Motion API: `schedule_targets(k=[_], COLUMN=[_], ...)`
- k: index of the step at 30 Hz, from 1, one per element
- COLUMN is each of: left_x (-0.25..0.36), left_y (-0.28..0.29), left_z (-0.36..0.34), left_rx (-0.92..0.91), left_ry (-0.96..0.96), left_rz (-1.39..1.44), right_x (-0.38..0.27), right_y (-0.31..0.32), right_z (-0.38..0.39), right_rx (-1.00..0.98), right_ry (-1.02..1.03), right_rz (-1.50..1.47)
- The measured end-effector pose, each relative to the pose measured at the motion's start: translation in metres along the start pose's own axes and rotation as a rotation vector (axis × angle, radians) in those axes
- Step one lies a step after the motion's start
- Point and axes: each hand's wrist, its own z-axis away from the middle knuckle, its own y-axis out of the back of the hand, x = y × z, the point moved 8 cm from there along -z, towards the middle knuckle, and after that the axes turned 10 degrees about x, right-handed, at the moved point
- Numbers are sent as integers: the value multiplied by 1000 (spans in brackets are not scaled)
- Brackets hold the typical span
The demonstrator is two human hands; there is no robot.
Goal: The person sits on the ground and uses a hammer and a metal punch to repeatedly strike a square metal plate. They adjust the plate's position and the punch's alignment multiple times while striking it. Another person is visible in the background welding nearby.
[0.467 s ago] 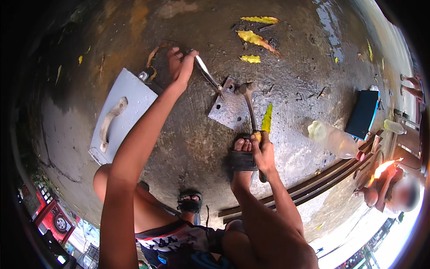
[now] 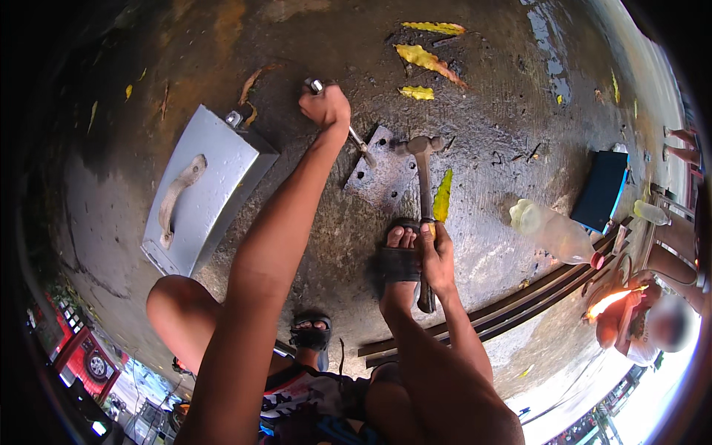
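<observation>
My left hand (image 2: 323,105) is closed around a metal bar tool (image 2: 357,139) whose lower end rests on a square steel plate (image 2: 382,167) with several holes. My right hand (image 2: 437,256) grips a hammer (image 2: 425,185) by its handle, beside my sandalled right foot (image 2: 400,263); the hammer's head is next to the plate's upper right, near the tool's lower end. A yellow-green leaf (image 2: 443,194) lies just right of the hammer.
A grey metal box (image 2: 208,193) with a handle stands at left. A plastic bottle (image 2: 552,230), dark-blue panel (image 2: 599,189) and long steel bars (image 2: 489,322) lie at right, where a crouching person (image 2: 638,326) is beside a bright flame (image 2: 612,302). Yellow leaves (image 2: 428,63) lie beyond the plate.
My left hand has moved right and down and closed on the bar tool, which now stands more upright. The hammer's head has shifted slightly right.
</observation>
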Motion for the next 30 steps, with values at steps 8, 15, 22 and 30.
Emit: schedule_targets(k=[8, 15, 22, 30], left_x=[3, -24, -33, -39], left_y=[-4, -1, -9, 0], left_z=[5, -9, -13, -10], left_rx=[-67, -9, -51, -37], left_ry=[40, 56, 84, 74], left_rz=[107, 133, 116, 161], right_x=[-80, 0, -73, -16], right_y=[10, -25, 7, -39], right_z=[10, -12, -6, 2], right_rx=[193, -115, 73, -226], right_ry=[350, -364, 63, -454], right_rz=[-210, -314, -509, -286])
